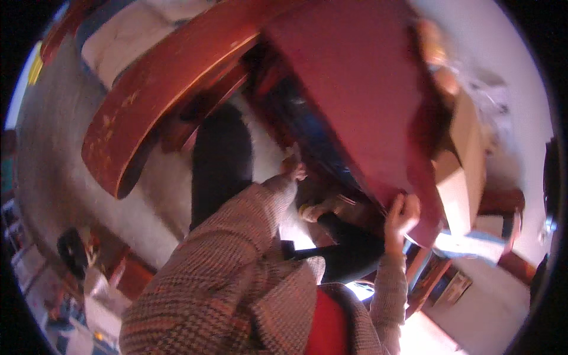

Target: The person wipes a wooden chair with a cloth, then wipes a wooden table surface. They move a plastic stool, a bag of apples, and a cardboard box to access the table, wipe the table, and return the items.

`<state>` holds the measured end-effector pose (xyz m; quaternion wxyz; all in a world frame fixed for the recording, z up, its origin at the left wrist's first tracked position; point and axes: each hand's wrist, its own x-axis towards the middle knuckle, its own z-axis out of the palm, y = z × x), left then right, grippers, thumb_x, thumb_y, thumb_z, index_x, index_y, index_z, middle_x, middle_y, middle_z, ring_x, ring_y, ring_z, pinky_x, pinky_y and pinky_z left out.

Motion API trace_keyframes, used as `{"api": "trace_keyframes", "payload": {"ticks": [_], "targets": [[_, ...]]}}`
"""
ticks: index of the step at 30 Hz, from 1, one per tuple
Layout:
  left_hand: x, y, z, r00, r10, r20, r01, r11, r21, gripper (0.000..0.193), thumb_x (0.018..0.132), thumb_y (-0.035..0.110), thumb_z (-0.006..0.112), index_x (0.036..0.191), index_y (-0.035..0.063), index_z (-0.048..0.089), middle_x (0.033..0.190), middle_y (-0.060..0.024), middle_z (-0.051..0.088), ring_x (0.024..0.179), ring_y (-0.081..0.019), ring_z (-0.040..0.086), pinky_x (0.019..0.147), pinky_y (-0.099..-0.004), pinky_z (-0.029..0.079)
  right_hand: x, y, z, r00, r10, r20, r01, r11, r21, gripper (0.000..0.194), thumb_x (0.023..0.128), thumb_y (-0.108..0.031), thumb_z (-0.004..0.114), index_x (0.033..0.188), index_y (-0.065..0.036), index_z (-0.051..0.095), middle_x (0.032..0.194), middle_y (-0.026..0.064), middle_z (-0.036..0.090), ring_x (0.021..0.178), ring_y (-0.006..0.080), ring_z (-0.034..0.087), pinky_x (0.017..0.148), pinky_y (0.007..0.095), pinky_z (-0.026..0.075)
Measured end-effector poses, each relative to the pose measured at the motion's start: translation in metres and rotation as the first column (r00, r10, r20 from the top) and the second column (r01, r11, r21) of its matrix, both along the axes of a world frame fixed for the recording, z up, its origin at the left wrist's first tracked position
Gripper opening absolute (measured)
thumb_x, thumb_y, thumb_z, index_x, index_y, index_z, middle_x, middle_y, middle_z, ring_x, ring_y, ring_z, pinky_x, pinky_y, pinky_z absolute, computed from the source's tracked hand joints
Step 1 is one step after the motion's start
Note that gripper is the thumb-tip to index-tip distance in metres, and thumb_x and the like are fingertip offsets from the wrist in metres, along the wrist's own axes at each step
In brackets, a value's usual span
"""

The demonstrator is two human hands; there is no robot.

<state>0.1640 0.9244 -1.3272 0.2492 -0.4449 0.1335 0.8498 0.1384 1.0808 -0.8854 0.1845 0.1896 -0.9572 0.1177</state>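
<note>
A broad dark red panel [350, 88] slants over a dark opening [310, 120] where blurred bluish, glossy things show. At the panel's near edge is my right hand [403, 215], its fingers curled around that edge. My left hand [293, 168] hangs beside the low side of the opening, fingers bent. A small pale pointed shape shows at its fingertips, too blurred to identify, and whether it is held is unclear. Both arms wear the sleeves of a checked jacket [213, 262].
To the left curves a scuffed reddish-brown wooden furniture arm [137, 102], with a beige cushion [128, 44] behind it. An open cardboard box [461, 177] is against the panel's right side. My dark-trousered leg [222, 164] is between the wooden arm and the opening.
</note>
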Motion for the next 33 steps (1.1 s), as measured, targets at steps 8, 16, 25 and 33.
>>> {"api": "trace_keyframes", "payload": {"ticks": [8,16,25,33], "targets": [[0.042,-0.015,0.208,0.909,-0.261,-0.324,0.150,0.932,-0.330,0.019,0.085,0.026,0.063,0.099,0.0126,0.063,0.078,0.0017,0.058,0.070,-0.0093,0.057,0.061,-0.0248,0.048,-0.001,0.007,0.015,0.998,0.015,-0.056,-0.026,0.981,-0.190,0.022,0.086,-0.010,0.069,0.073,0.000,0.055,0.072,0.0143,0.055,0.066,0.0320,0.056,0.062,0.0410,0.046],[-0.033,-0.133,0.407,0.517,-0.576,-0.634,-0.688,0.162,-0.708,0.040,0.085,0.011,0.066,0.123,0.0036,0.060,0.121,-0.0113,0.060,0.111,-0.0296,0.057,0.095,-0.0441,0.046,0.069,0.016,0.032,0.992,-0.116,0.055,0.126,0.786,-0.606,0.020,0.089,-0.007,0.069,0.076,0.002,0.057,0.071,0.0133,0.053,0.063,0.0240,0.053,0.058,0.0343,0.043],[-0.134,-0.061,0.475,0.092,-0.985,0.149,-0.979,-0.116,-0.167,0.014,0.087,0.006,0.059,0.099,0.0089,0.066,0.097,-0.0134,0.066,0.099,-0.0323,0.062,0.083,-0.0489,0.051,0.140,0.006,0.012,0.993,-0.085,0.086,0.121,0.747,-0.654,0.019,0.083,-0.006,0.075,0.072,-0.001,0.060,0.068,0.0122,0.055,0.065,0.0299,0.054,0.058,0.0397,0.044],[-0.044,0.166,0.432,-0.129,-0.974,0.188,-0.730,-0.035,-0.683,0.076,0.094,0.057,0.048,0.144,0.0001,0.049,0.156,-0.0260,0.036,0.147,-0.0390,0.031,0.121,-0.0512,0.018,0.140,0.033,0.023,0.940,-0.341,0.019,0.264,0.688,-0.676,0.010,0.084,-0.006,0.071,0.084,-0.001,0.062,0.083,0.0139,0.060,0.081,0.0328,0.057,0.073,0.0419,0.048]]}}
